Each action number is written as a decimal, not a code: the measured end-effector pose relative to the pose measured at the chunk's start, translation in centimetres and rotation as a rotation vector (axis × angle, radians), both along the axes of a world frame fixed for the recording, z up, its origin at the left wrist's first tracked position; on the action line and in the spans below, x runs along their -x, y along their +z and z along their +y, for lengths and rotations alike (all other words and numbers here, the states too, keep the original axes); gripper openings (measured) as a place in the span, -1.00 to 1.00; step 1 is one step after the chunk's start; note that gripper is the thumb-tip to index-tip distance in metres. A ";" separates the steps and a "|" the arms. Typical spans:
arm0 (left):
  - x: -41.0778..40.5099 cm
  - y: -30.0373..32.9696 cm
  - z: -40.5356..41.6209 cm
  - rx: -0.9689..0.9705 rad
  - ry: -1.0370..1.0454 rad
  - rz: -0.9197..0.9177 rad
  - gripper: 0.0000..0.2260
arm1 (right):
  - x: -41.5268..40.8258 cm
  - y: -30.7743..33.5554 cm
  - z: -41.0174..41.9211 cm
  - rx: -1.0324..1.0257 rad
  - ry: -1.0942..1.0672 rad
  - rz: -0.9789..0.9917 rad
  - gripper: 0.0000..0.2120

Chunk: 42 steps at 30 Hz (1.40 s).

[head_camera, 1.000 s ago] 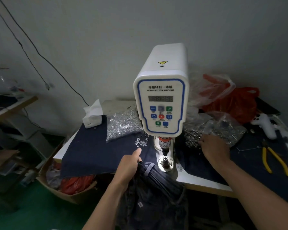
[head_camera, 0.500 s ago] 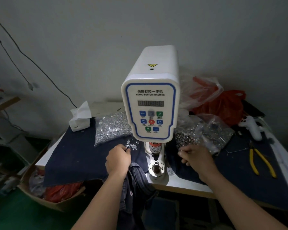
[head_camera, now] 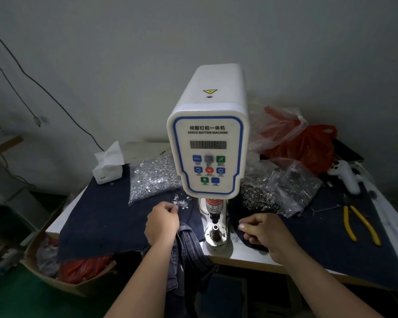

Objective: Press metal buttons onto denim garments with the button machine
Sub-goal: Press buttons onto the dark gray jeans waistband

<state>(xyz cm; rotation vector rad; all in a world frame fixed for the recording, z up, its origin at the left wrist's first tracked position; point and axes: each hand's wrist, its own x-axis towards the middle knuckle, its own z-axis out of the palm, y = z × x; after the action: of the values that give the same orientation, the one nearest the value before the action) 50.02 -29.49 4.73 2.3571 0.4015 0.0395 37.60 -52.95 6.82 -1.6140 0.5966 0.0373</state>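
Dark cloth covers the white counter [head_camera: 246, 258] under the white button machine [head_camera: 208, 143]. Left hand [head_camera: 162, 222], grip pinching loose silver studs [head_camera: 181, 201], pins dark denim jeans [head_camera: 189, 255]; right hand [head_camera: 265, 229] curled, grip contents unclear.

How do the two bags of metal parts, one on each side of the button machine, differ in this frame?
The left bag holds bright, silvery pieces; the right bag holds darker, duller ones. The left bag lies as one compact heap, while the right bag is crumpled and spread out, with small ring-shaped parts spilled at its near edge. Both are clear plastic and rest on the dark cloth on the table.
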 end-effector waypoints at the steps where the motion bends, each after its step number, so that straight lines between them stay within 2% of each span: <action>1: 0.1 0.0 0.1 0.015 -0.005 -0.012 -0.91 | -0.1 0.0 -0.1 -0.002 -0.002 0.009 -0.94; 4: 0.5 0.0 0.3 0.050 -0.040 -0.048 -0.88 | -0.2 -0.2 -0.3 0.038 0.009 0.032 -0.96; 6: 0.7 -0.1 0.4 0.063 -0.069 -0.062 -0.86 | -0.6 -0.3 -0.3 0.143 0.013 0.012 -0.97; 8: 0.9 -0.1 0.5 0.068 -0.091 -0.068 -0.86 | -1.1 -0.1 -0.5 0.398 0.049 -0.046 -0.93; 11: 1.0 0.1 0.6 0.070 -0.105 -0.073 -0.89 | -1.8 0.3 -1.0 0.912 0.187 -0.053 -0.81; 12: 1.0 0.1 0.6 0.068 -0.106 -0.073 -0.90 | -1.9 0.2 -1.2 1.011 0.214 -0.040 -0.79; 14: 1.0 0.1 0.6 0.064 -0.111 -0.075 -0.91 | -1.8 -0.2 -1.7 1.061 0.242 -0.013 -0.81; 20: 0.9 -0.2 0.6 0.038 -0.135 -0.071 -0.93 | -1.0 -0.6 -3.0 1.030 0.230 0.025 -0.88; 25: 0.8 -0.3 0.6 0.036 -0.135 -0.074 -0.93 | -0.1 -0.8 -2.9 1.079 0.188 -0.065 -0.88; 29: 0.8 -0.4 0.7 0.030 -0.132 -0.074 -0.92 | 0.2 -1.3 -2.9 1.062 0.154 -0.044 -0.99; 35: 0.9 -0.3 0.7 0.033 -0.130 -0.078 -0.89 | 0.8 -1.1 -2.4 1.075 0.152 -0.028 -0.92; 37: 1.1 -0.2 0.6 0.030 -0.132 -0.083 -0.88 | 1.0 -0.1 -1.7 0.967 0.115 -0.079 -0.87; 38: 1.1 -0.1 0.6 0.027 -0.132 -0.086 -0.87 | 1.0 0.4 -1.2 0.842 0.102 -0.104 -0.84; 42: 1.6 0.0 0.6 0.072 -0.180 -0.118 -0.86 | 0.7 2.4 2.8 0.100 0.151 -0.047 -0.67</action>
<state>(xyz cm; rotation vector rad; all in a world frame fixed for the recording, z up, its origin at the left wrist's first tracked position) 48.44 -28.88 4.76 2.2970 0.1313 0.0774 36.93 -50.20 9.18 -1.7494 0.4455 0.0819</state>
